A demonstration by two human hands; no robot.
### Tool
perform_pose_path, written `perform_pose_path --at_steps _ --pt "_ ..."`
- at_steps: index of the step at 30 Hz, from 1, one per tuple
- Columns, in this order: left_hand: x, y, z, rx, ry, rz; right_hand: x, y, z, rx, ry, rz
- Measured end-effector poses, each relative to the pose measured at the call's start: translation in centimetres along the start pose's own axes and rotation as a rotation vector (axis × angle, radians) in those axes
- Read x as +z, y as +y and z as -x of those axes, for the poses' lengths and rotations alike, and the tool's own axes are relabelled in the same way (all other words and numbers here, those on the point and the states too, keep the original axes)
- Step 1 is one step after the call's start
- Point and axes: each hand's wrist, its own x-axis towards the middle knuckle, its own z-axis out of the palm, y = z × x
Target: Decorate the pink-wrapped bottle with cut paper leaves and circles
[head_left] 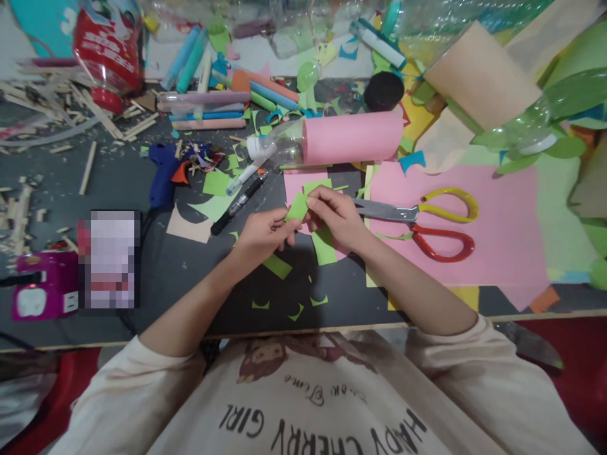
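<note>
A small piece of bright green paper (297,207) is pinched between my two hands above the middle of the table. My left hand (265,235) grips its lower left side, and my right hand (336,213) has its upper right edge between thumb and fingers. Under the hands lie more green paper strips (325,246) and a pink sheet, partly hidden by my fingers. Just right of my right hand rest scissors (443,221) with one yellow and one red handle, their blades pointing left. Small curved green scraps (318,301) are scattered near the front edge.
A bottle wrapped in pink paper (353,137) lies behind my hands. To the left are a black pen (238,203), a blue glue gun (164,174), a blurred phone-like object (112,259) and a purple power adapter (45,285). Pink sheets (493,253) cover the right side; wooden sticks litter the far left.
</note>
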Motion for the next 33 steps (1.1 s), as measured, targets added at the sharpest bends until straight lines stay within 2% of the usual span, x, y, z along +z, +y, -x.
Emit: perform_pose_path --at_steps 4,10,19,25,30,33 --pt "0.1 0.1 0.2 -0.015 0.014 -0.026 0.1 0.0 0.1 0.006 0.001 -0.015" --pt "0.4 -0.1 0.3 0.035 0.047 -0.061 0.1 0.0 0.0 0.02 0.032 -0.024" --pt "0.6 0.0 0.4 -0.017 0.053 0.027 0.1 0.0 0.1 0.016 0.063 -0.072" --pt "0.8 -0.4 0.2 0.002 0.031 0.084 0.3 0.0 0.2 0.006 0.101 -0.106" --pt "0.7 -0.9 0.6 0.103 -0.077 0.062 0.0 0.0 -0.1 0.021 0.132 -0.12" --pt "0.7 -1.0 1.2 0.26 -0.127 -0.094 -0.8 0.1 -0.6 0.022 0.172 -0.148"
